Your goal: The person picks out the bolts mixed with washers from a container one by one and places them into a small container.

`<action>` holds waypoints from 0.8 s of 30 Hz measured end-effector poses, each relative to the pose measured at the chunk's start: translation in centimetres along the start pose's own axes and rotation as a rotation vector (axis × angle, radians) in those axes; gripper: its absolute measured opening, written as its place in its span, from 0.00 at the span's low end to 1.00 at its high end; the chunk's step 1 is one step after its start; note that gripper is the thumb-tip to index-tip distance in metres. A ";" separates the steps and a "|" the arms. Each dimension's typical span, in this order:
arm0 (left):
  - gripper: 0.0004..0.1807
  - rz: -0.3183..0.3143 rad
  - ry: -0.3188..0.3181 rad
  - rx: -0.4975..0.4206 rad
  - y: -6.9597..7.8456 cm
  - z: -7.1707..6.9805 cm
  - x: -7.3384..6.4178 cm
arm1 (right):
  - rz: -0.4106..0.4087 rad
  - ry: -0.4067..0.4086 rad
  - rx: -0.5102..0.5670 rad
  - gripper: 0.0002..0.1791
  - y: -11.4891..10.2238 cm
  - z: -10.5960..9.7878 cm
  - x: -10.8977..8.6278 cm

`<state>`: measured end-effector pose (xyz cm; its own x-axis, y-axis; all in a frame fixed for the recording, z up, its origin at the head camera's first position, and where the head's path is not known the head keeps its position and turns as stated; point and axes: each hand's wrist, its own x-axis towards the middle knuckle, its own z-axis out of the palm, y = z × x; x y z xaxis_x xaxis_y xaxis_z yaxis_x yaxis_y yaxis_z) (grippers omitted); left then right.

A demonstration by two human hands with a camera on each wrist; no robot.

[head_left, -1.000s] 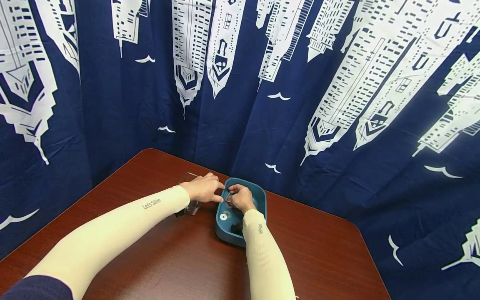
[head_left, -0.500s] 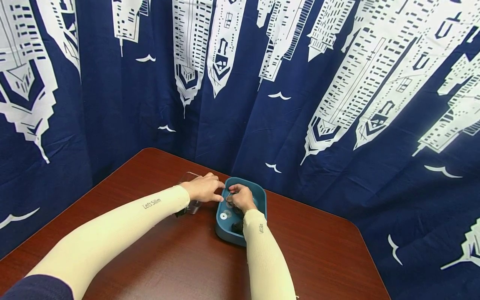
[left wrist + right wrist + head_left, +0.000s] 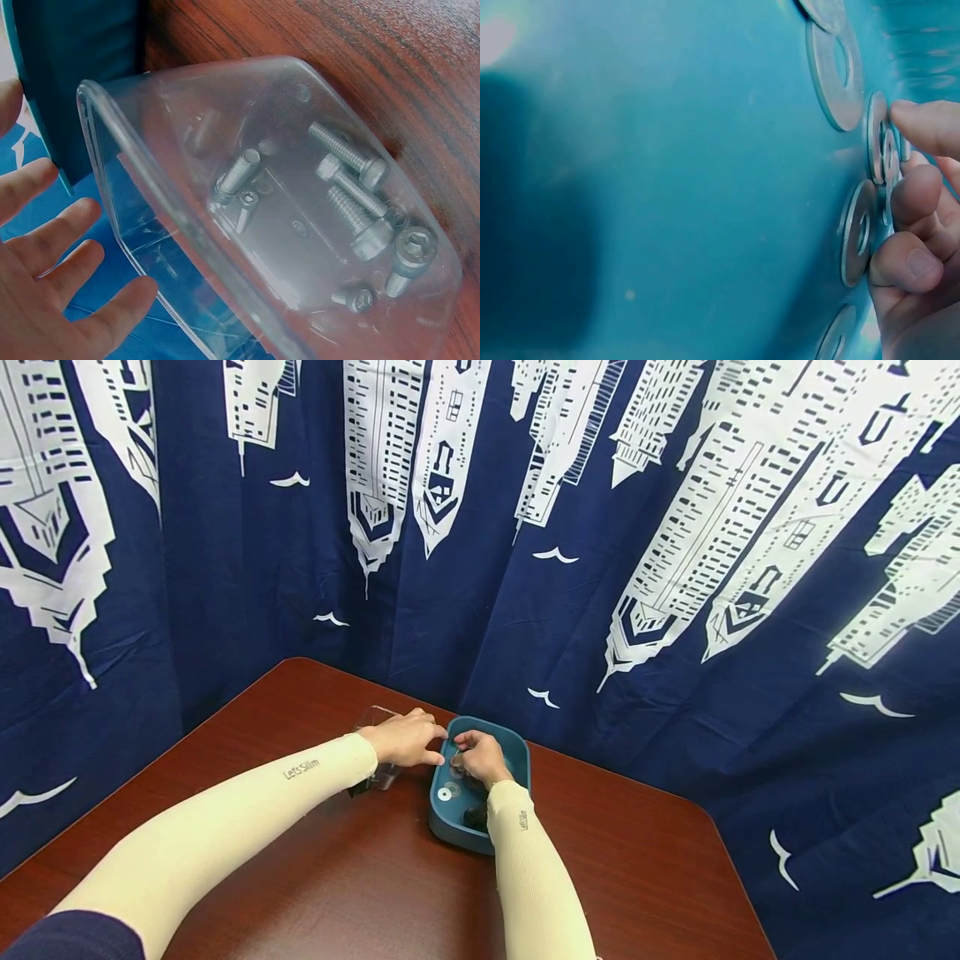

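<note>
My right hand [image 3: 480, 758] reaches down into a blue bin [image 3: 517, 747], fingers curled. In the right wrist view, its fingertips pinch the edge of a small metal washer [image 3: 905, 148] among others on the bin floor. More flat washers lie alongside, including a large washer [image 3: 826, 86] and another washer [image 3: 853, 251] by the lower fingertip. At the bin's left side, my left hand [image 3: 408, 739] is spread, fingers extended near the rim. Beneath it stands a clear plastic box [image 3: 142, 150], partly hidden in the head view, with several bolts [image 3: 349, 154] inside.
A pale washer [image 3: 445, 794] lies near the bin's left wall. Under my right wrist a dark shape [image 3: 476, 816] shows in the bin. The brown table [image 3: 352, 877] ends at a dark blue curtain [image 3: 465, 635] with a white skyline print.
Both hands keep nearly the same place and pose. The head view has shifted very slightly.
</note>
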<state>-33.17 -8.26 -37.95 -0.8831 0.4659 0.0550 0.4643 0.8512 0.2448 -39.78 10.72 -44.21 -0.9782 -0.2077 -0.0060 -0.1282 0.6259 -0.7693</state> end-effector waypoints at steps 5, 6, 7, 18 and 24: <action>0.30 0.012 -0.004 -0.008 0.0 -0.1 -0.1 | -0.009 -0.014 -0.007 0.20 0.0 0.0 -0.1; 0.30 0.018 -0.002 -0.010 0.0 -0.1 -0.1 | -0.009 -0.017 -0.006 0.20 0.0 -0.1 -0.1; 0.30 0.021 -0.002 -0.011 -0.1 -0.1 -0.1 | -0.011 -0.020 -0.002 0.20 -0.1 -0.1 -0.1; 0.31 0.019 -0.026 0.035 0.0 -0.2 -0.3 | -0.030 -0.039 0.019 0.20 -0.7 -1.2 -0.5; 0.31 0.004 -0.036 0.032 0.0 -0.1 -0.4 | -0.067 -0.038 -0.008 0.19 -1.3 -1.6 -0.8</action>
<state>-32.79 -8.49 -37.90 -0.8783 0.4777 0.0210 0.4707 0.8560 0.2139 -39.08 11.26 -42.22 -0.9603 -0.2781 0.0210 -0.1950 0.6157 -0.7635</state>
